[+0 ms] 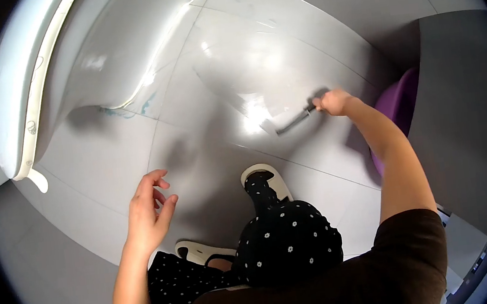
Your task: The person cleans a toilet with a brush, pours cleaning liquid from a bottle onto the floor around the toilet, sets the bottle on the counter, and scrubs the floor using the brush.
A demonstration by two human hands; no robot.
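My right hand (333, 103) is closed around the dark handle of a brush-like tool (294, 124), which reaches down and left toward the grey tiled floor (195, 139). Its pale head lies at or just over the floor beside a bright reflection; whether it touches is hard to tell. Nothing is in my left hand (153, 209), which hangs over the floor at the lower left with its fingers apart and loosely curled. Bluish smears (148, 104) mark the floor near the base of the white toilet.
The toilet (108, 53) with its pale seat (35, 114) stands at the upper left. A purple basin (396, 103) sits at the right, partly under a grey surface (465, 111). My feet in cream slippers (281, 186) are at the bottom centre.
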